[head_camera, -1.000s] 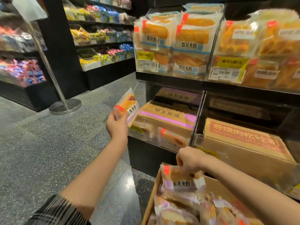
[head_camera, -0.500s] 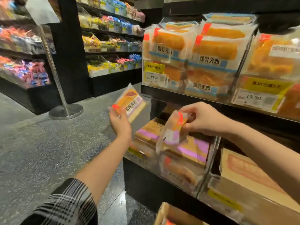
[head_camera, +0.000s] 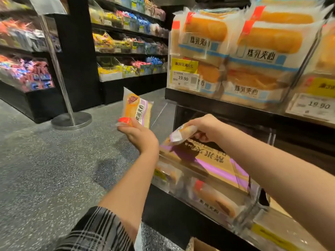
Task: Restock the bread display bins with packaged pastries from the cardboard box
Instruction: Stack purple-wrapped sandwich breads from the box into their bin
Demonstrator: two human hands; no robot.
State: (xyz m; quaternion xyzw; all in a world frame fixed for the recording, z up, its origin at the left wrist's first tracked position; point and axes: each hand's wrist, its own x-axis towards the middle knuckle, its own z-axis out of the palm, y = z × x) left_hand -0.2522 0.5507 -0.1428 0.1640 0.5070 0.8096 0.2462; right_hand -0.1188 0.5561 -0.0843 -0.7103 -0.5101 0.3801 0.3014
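Head view. My left hand [head_camera: 139, 137] pinches the lower end of a wrapped pastry [head_camera: 136, 109]; thumb on the front near the red tab, other fingers hidden behind the wrapper. The pack stands upright above the fingers, over the floor, left of the lower bin [head_camera: 208, 189].

My right hand [head_camera: 205, 128] has its fingers curled down, gripping a second pastry pack [head_camera: 183, 134] by one end. That pack sticks out leftward from the fingertips, tilted, just above the printed carton [head_camera: 217, 163] lying in the lower bin. Whether it touches the carton, I cannot tell.

A corner of the cardboard box [head_camera: 199, 245] shows at the bottom edge, well below both hands.
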